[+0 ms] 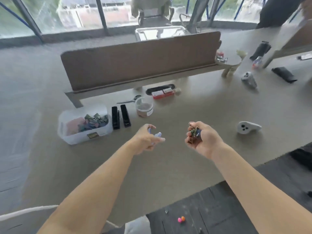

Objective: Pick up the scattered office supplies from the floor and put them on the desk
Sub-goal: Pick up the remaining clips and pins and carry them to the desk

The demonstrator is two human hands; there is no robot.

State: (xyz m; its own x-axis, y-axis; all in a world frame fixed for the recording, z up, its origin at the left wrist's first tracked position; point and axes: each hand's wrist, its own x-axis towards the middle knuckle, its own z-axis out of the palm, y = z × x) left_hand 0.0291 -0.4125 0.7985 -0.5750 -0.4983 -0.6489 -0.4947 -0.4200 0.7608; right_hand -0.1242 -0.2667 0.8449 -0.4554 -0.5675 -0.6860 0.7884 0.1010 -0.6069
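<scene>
Beige desk fills most of our view, with a brown divider standing along its far edge and windows beyond that. We hold both arms out over the middle of the desk. Our right hand is curled round a clump of small supplies, greenish and wiry, held above the surface; we cannot tell whether they are clips or pins. Our left hand hovers just beside it with fingers loosely bent. Pale bluish bits show at the fingertips, and through the blur we cannot tell whether it grips anything.

Toward the left edge sits a clear plastic box holding coloured clips. Just right of it lie two black staplers side by side, then a clear jar with scissors behind it. Red and white boxes lie near the foot of the divider. A white controller rests toward the right edge.

Down on the dark floor, near the desk's near edge, a pink and an orange bead lie touching, with a few small scraps around them.
</scene>
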